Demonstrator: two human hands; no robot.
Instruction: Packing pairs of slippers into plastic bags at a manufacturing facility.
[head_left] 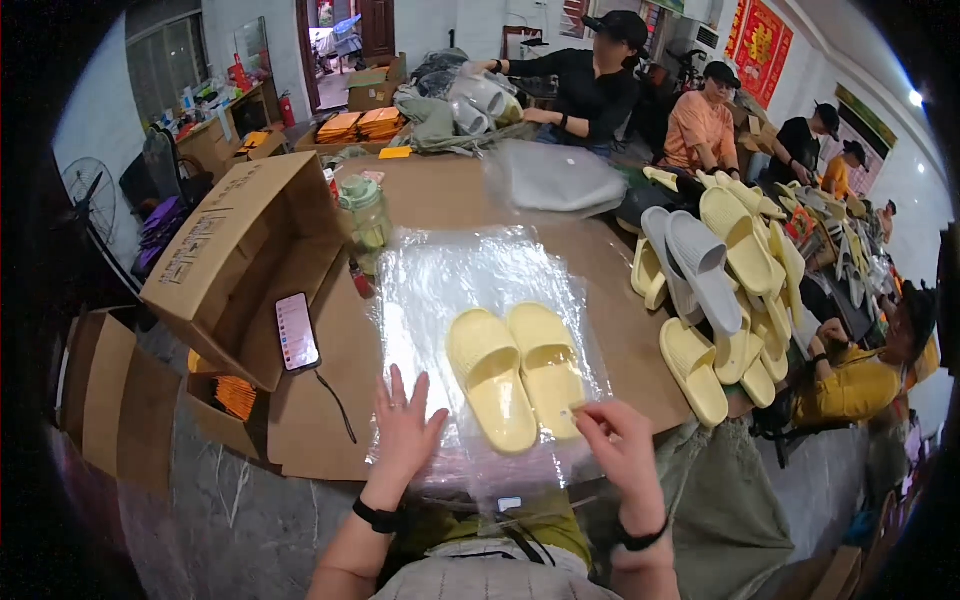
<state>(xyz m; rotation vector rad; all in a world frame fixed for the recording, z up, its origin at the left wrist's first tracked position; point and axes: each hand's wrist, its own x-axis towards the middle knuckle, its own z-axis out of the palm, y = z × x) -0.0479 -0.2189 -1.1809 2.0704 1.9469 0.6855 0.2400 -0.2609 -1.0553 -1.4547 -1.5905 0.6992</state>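
A pair of pale yellow slippers, the left slipper point(492, 385) and the right slipper point(548, 370), lies side by side with toes pointing away from me. Beneath them is a stack of clear plastic bags point(420, 290). To the left of the slippers, my left hand point(405, 425) lies flat on the plastic, fingers spread and holding nothing. My right hand point(618, 440) pinches thumb and forefinger together at the heel of the right slipper, beside a small white label point(565, 413). What is between those fingertips is too small to make out.
A heap of yellow and grey slippers point(740, 250) fills the right side of the cardboard-covered table point(455, 195). On the left are an open carton point(230, 240), a phone point(297, 335) and a green-lidded bottle point(365, 215). More clear bags point(560, 180) lie ahead. Several people work beyond.
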